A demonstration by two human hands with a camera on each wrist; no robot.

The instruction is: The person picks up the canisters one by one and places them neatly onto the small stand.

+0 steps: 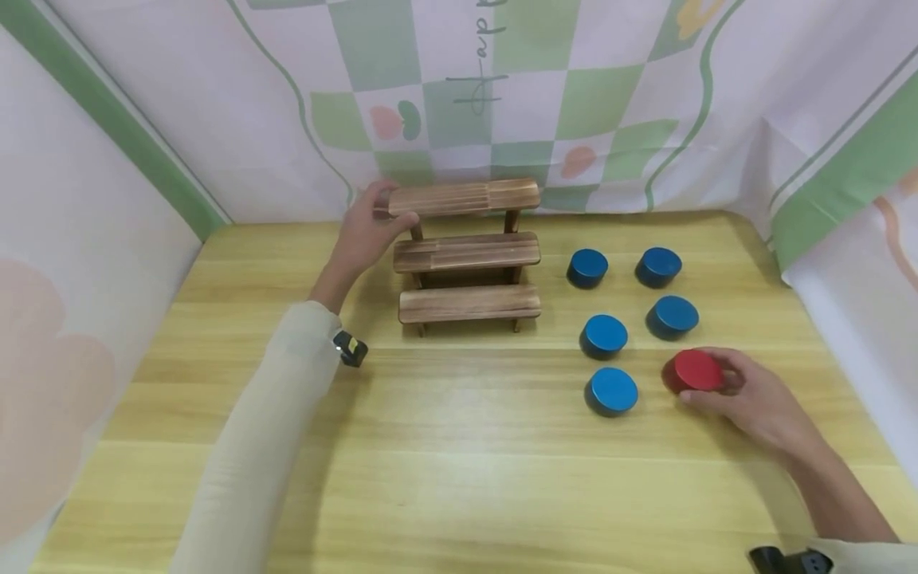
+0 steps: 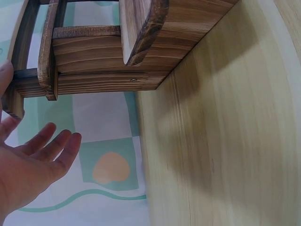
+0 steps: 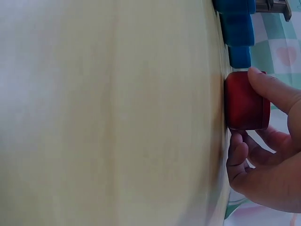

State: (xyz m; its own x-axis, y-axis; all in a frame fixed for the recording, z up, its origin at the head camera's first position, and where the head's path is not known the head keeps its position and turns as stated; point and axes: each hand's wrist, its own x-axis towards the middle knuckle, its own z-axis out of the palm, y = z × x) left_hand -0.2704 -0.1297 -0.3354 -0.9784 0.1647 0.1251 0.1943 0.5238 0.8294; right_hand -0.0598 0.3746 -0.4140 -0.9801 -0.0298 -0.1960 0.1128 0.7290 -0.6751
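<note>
A three-tiered wooden stand (image 1: 469, 303) stands near the back of the table. My left hand (image 1: 364, 229) holds the left end of its top tier between thumb and index finger; in the left wrist view the other fingers of that hand (image 2: 37, 165) stretch out free beside the stand (image 2: 103, 61). At the right, a small round red tin (image 1: 697, 371) sits upright, pinched by my right hand (image 1: 760, 399). The right wrist view shows the thumb on one side of the red tin (image 3: 244, 101) and fingers on the other.
Several round blue tins (image 1: 604, 336) stand in two loose columns between the stand and the red tin. The wooden table (image 1: 430, 462) ends at a patterned cloth (image 1: 516, 104) hanging behind it. More cloth hangs at the left and right sides.
</note>
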